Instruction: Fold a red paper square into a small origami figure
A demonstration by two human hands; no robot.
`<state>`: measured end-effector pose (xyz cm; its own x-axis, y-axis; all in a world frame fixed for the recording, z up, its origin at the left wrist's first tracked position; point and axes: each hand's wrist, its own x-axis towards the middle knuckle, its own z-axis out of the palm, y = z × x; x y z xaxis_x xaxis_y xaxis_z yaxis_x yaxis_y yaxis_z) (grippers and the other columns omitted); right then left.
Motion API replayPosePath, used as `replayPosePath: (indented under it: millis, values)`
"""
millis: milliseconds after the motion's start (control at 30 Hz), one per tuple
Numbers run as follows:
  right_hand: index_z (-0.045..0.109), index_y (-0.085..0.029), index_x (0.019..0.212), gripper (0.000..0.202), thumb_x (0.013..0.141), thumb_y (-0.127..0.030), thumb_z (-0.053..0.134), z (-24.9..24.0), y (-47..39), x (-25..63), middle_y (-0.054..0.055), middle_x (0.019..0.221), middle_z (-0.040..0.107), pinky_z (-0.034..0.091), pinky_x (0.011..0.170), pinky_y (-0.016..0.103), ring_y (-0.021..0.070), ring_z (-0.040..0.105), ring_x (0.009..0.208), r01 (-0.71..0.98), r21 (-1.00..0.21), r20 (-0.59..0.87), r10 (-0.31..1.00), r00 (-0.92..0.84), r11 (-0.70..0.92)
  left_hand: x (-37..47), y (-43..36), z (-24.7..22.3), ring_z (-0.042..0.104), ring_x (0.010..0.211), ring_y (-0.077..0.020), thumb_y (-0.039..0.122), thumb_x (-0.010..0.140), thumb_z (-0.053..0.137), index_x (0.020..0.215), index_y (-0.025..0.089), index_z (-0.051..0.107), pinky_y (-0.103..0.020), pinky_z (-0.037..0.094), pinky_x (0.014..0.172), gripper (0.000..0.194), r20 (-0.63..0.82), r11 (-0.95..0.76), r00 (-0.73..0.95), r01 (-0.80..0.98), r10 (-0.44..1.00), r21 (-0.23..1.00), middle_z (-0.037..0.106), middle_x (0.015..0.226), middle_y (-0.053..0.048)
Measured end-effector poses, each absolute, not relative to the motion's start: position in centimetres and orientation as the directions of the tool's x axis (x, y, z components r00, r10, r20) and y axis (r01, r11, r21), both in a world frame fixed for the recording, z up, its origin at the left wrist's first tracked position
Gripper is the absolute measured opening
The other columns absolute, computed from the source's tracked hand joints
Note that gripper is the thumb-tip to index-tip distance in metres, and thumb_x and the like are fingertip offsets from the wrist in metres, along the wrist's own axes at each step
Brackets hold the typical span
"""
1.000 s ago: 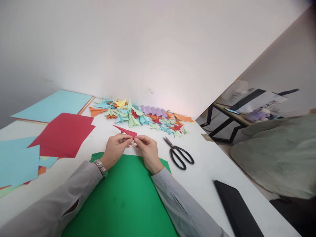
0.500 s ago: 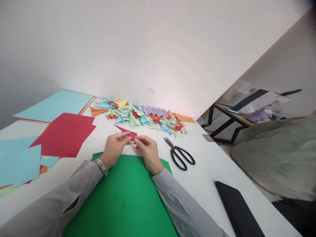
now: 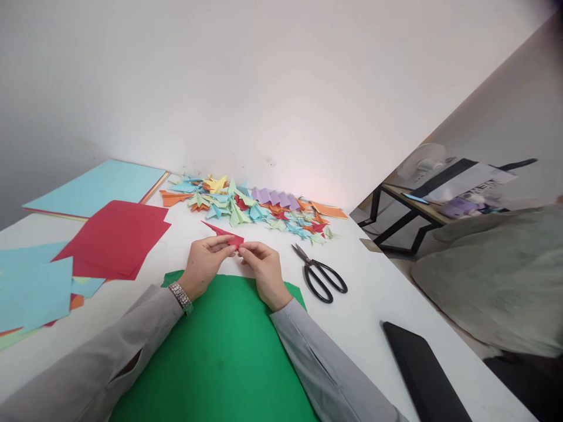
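Observation:
Between my hands is a small folded piece of red paper (image 3: pixel 224 235), with a long pointed end reaching out to the upper left. My left hand (image 3: pixel 206 258) pinches it between thumb and fingers, and a metal watch (image 3: pixel 181 297) circles that wrist. On its near right corner, my right hand (image 3: pixel 265 271) also grips the paper, thumb against fingertips. The fingers partly hide the folds. A large green sheet (image 3: pixel 211 351) lies below my forearms. To the right of my right hand, black-handled scissors (image 3: pixel 319 272) rest on the white table (image 3: pixel 356 316), their tips slightly apart.
Small folded paper shapes in several colours (image 3: pixel 246 205) lie along the wall. At left are red sheets (image 3: pixel 118 240), light blue pieces (image 3: pixel 35 287) and a stack of large sheets (image 3: pixel 97 187). A black flat object (image 3: pixel 424 369) lies near the table's right edge.
Almost nothing differs. My fingers have shifted very slightly on the red paper, while everything else on the table stays in place.

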<state>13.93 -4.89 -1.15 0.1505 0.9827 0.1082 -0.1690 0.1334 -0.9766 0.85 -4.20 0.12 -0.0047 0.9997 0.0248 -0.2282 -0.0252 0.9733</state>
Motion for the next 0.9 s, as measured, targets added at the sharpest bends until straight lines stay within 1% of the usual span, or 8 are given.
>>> replayPosePath:
  millis: [133, 267, 467, 600, 767, 900]
  values:
    - [0.071, -0.02, 0.068, 0.015, 0.06, -0.031, 0.075, -1.11, -4.88, 13.85, 0.0, 0.063, 0.066, 0.046, 0.057, 0.027, 0.0137, 0.055, 0.059, -0.173, -0.978, 0.091, 0.985, 0.148, 0.116, 0.91, -4.08, -0.17, 0.069, 0.071, -0.0204, 0.029, 0.057, 0.081, 0.088, 0.012, 0.074, -0.035, 0.058, 0.074, 0.036, 0.033, -0.036, -0.018, -0.228, 0.999, 0.973, 0.075, 0.076, -0.007]
    - [0.071, -0.02, 0.067, 0.014, 0.06, -0.031, 0.075, -1.1, -4.91, 13.73, 0.0, 0.062, 0.066, 0.046, 0.057, 0.028, 0.0139, 0.056, 0.06, -0.171, -0.979, 0.084, 0.984, 0.158, 0.111, 0.98, -3.96, -0.39, 0.069, 0.07, -0.0198, 0.028, 0.058, 0.08, 0.087, 0.013, 0.074, -0.034, 0.058, 0.073, 0.033, 0.039, -0.044, -0.025, -0.232, 0.999, 0.972, 0.075, 0.076, -0.006]
    - [0.07, -0.019, 0.064, 0.012, 0.058, -0.029, 0.074, -0.92, -4.97, 13.61, -0.001, 0.06, 0.065, 0.045, 0.057, 0.028, 0.0136, 0.055, 0.058, -0.194, -0.976, 0.062, 0.981, 0.182, 0.098, 1.19, -4.11, -0.33, 0.067, 0.063, -0.0173, 0.03, 0.057, 0.081, 0.082, 0.012, 0.073, -0.032, 0.057, 0.066, 0.032, 0.029, -0.037, -0.035, -0.249, 0.999, 0.968, 0.074, 0.072, -0.006]
    - [0.068, -0.019, 0.063, 0.012, 0.059, -0.029, 0.073, -0.85, -5.0, 13.61, -0.001, 0.059, 0.064, 0.045, 0.057, 0.028, 0.0129, 0.054, 0.056, -0.192, -0.977, 0.058, 0.982, 0.181, 0.094, 1.27, -4.2, -0.33, 0.067, 0.062, -0.0178, 0.03, 0.057, 0.081, 0.081, 0.012, 0.073, -0.033, 0.057, 0.065, 0.031, 0.045, -0.051, -0.033, -0.23, 0.998, 0.972, 0.074, 0.071, -0.006]
    - [0.063, -0.019, 0.065, 0.016, 0.057, -0.028, 0.074, -0.95, -4.94, 13.53, -0.002, 0.059, 0.062, 0.044, 0.055, 0.026, 0.0131, 0.055, 0.057, -0.214, -0.972, 0.054, 0.979, 0.198, 0.097, 1.28, -4.24, -0.28, 0.068, 0.063, -0.0181, 0.029, 0.059, 0.079, 0.08, 0.012, 0.072, -0.032, 0.057, 0.065, 0.027, 0.057, -0.064, -0.036, -0.206, 0.998, 0.977, 0.073, 0.071, -0.006]
    - [0.058, -0.019, 0.067, 0.02, 0.057, -0.026, 0.074, -1.06, -4.86, 13.55, -0.004, 0.056, 0.061, 0.043, 0.053, 0.025, 0.0123, 0.056, 0.055, -0.255, -0.962, 0.047, 0.98, 0.194, 0.097, 1.35, -4.33, 0.02, 0.067, 0.059, -0.0165, 0.024, 0.06, 0.077, 0.077, 0.012, 0.072, -0.03, 0.057, 0.061, 0.022, 0.06, -0.067, -0.043, -0.181, 0.997, 0.981, 0.073, 0.067, -0.004]
